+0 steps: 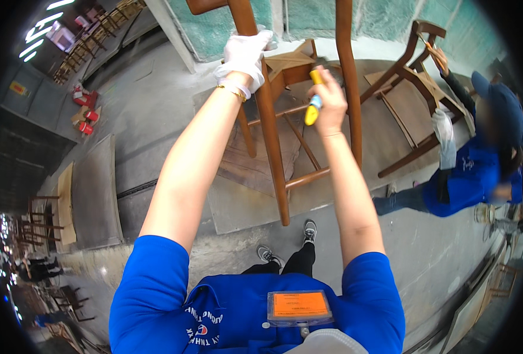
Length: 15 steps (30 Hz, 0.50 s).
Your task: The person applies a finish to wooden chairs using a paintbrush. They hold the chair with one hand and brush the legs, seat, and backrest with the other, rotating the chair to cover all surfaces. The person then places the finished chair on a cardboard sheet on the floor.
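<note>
Head view, wooden chair: the wooden chair (268, 121) stands over the floor panel (238, 213), its nearest foot at the panel's near edge; whether that foot bears on the panel or overhangs cannot be told
Left hand: the gloved left hand (244, 53) grips the chair's left upright high up; fingers wrapped round the wood, no opening visible
Right hand: the bare right hand (330, 101) is between the two uprights; fingers curled closed round the yellow tool (313, 100)
Yellow tool: light-blue band at mid-length, lower end clear of the palm; blurred, so its working end and any contact with the chair cannot be told
Steadying: a firm left grip high on the upright should resist rocking; all feet are best seated inside the panel's edges
Tool control: light, even strokes along the grain would likely suit; the nearby upright could catch the knuckles, so a compact wrist motion is advisable
Clearance: a second chair (417, 84) is near the panel's right side, with a co-worker (471, 171) beside it; the tool's path should stay within the wooden chair's own frame
</note>
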### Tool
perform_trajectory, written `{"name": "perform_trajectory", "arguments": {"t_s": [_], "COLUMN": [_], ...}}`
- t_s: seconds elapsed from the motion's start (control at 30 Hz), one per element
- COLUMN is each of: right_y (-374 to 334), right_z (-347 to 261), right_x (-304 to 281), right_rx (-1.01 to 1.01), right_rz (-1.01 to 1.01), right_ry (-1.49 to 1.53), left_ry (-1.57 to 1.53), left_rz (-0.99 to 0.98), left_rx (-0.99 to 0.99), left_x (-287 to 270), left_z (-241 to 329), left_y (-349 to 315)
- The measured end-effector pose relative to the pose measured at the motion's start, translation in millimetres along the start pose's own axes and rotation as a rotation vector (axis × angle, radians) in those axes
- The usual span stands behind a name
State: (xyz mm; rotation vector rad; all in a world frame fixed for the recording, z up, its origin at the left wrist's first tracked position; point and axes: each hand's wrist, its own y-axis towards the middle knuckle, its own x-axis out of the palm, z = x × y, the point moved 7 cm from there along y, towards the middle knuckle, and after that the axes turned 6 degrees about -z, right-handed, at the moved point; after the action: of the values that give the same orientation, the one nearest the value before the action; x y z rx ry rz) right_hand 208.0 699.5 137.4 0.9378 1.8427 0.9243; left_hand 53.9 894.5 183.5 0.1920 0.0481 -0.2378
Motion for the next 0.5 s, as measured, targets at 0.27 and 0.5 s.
{"name": "perform_trajectory", "arguments": {"t_s": [0.27,0.5], "right_y": [-33.1,16.6], "right_z": [34.9,80.6], "right_x": [50.2,15.6], "right_rx": [0.437,0.253], "right_rz": [-0.302,-0.058], "right_ry": [1.516,0.504], "left_ry": [0.096,-0.068], "left_rz": [-0.011,-0.113], "left_rx": [0.034,0.032], "left_x": [1.0,5.2], "left_z": [10.2,21.7], "left_y": [4.5,19.9]}}
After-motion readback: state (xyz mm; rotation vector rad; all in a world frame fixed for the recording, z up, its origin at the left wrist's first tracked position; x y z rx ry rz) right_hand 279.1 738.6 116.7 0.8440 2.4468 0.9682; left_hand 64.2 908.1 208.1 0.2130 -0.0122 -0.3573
